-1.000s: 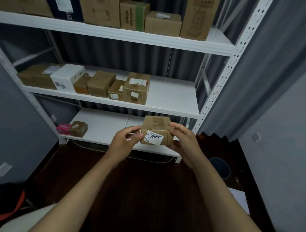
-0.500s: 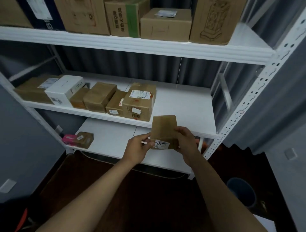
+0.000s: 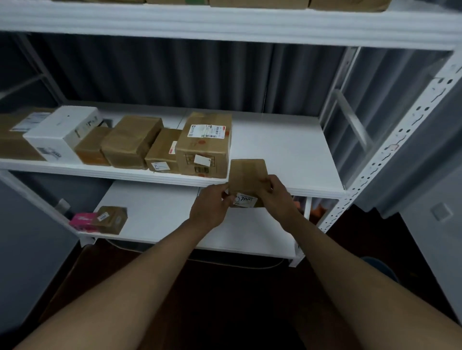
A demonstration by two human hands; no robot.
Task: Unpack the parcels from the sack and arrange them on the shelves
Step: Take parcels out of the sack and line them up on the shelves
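The small parcel is gripped by both hands, left hand and right hand, at frame centre, six boxes already being shelved on the middle shelf.

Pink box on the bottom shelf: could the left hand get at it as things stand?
Probably not right away. The left hand and the right hand both hold the small brown parcel; otherwise the pink box sits at the open shelf front.

Top-shelf boxes cut off by upper edge; parcel label writing blurred, partly finger-covered.
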